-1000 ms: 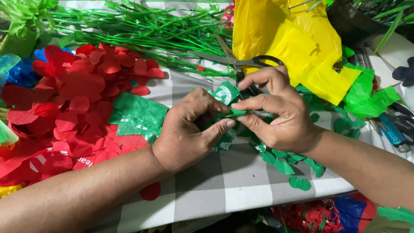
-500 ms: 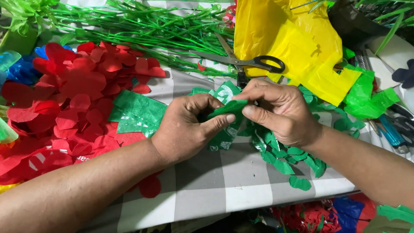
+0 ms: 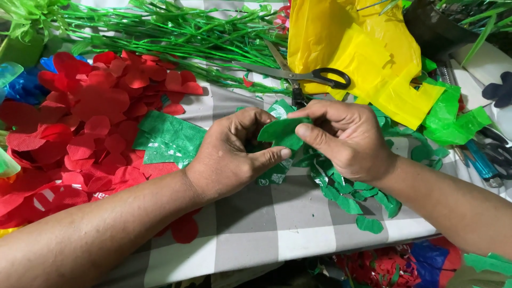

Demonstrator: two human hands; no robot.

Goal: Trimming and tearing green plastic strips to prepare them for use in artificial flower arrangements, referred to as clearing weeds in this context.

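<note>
My left hand (image 3: 234, 154) and my right hand (image 3: 344, 136) meet over the middle of the table, both pinching a small green plastic leaf piece (image 3: 282, 130) between thumbs and fingers. Under and beside my right hand lies a heap of cut green leaf shapes (image 3: 346, 197). A flat green plastic sheet (image 3: 168, 140) rests just left of my left hand. Black-handled scissors (image 3: 306, 74) lie behind my hands, partly on a yellow plastic bag (image 3: 362, 53).
A pile of red plastic petals (image 3: 90, 122) covers the left side of the grey-and-white checked tablecloth (image 3: 266, 234). Green plastic stems (image 3: 170, 32) lie across the back. A blue lighter (image 3: 480, 162) sits at the right, with more green scraps (image 3: 453, 114) near it.
My hands have drawn slightly apart and turned, and the green piece is now spread out flatter between my fingers instead of bunched under them.
</note>
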